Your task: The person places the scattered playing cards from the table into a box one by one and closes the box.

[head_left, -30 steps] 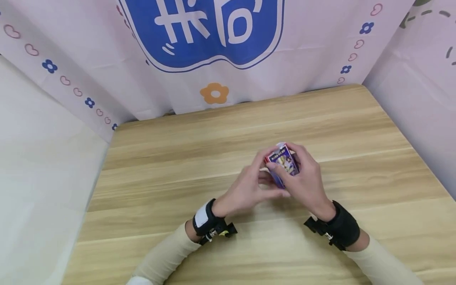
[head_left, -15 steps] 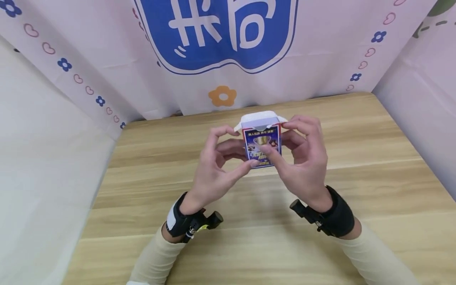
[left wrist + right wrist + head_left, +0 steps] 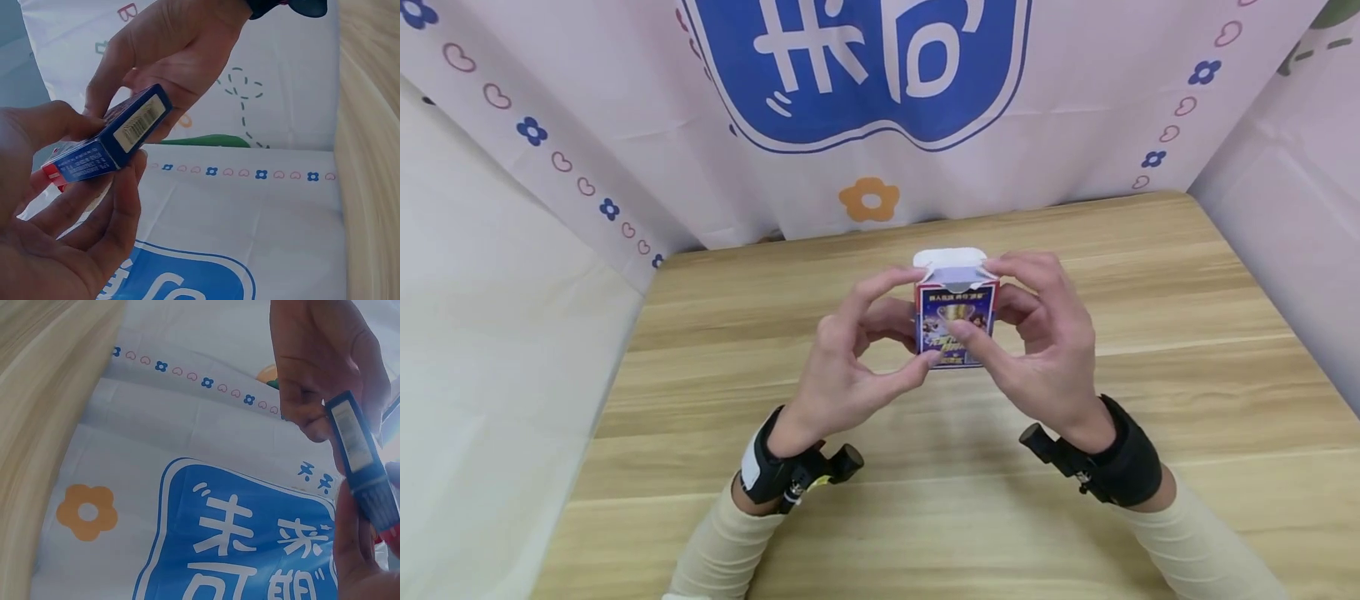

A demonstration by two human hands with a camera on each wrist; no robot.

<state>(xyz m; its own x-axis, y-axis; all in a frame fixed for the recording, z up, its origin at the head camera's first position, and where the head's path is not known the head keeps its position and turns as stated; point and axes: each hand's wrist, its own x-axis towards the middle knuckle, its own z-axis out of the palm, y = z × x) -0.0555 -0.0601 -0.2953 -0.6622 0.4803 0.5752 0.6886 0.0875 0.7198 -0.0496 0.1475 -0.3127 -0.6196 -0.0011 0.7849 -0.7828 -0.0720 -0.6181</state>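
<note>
A small blue card box (image 3: 972,302) with a red edge and a gold trophy on its front is held up between both hands. Its white top flap (image 3: 950,257) stands raised, and a barcode (image 3: 139,127) shows on its bottom end in the left wrist view. My left hand (image 3: 842,358) grips the box's left side, thumb at the lower front corner and index finger at the top corner flap. My right hand (image 3: 1051,354) holds the right side, thumb pressed on the front, index finger at the other top corner. Whatever is inside the box cannot be seen.
Beneath the hands lies a wood-grain table (image 3: 737,333). A white cloth (image 3: 1060,142) with a blue printed sign and an orange flower hangs along its back edge. More pale sheeting (image 3: 497,358) borders the left side. Both wrists wear black straps (image 3: 1123,458) with small cameras.
Since a second ago the box has come up and left and turned its front to the head camera, showing the raised flap. The side flaps, spread outward half a second ago, now sit closer in.
</note>
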